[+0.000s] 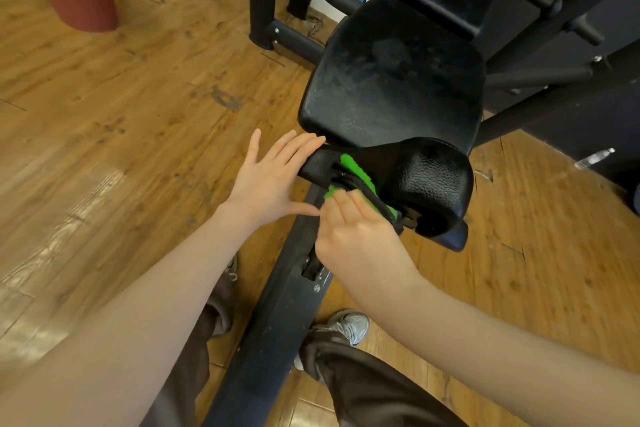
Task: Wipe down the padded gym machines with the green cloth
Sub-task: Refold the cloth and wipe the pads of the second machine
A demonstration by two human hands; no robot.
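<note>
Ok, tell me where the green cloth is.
Centre of the head view: the green cloth is tucked beneath the black roller pad, gripped by the right hand.

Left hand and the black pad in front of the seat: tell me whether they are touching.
Touching. The head view shows the left hand open, its straight fingertips resting on the near end of the black pad, with no gap visible between them.
</note>
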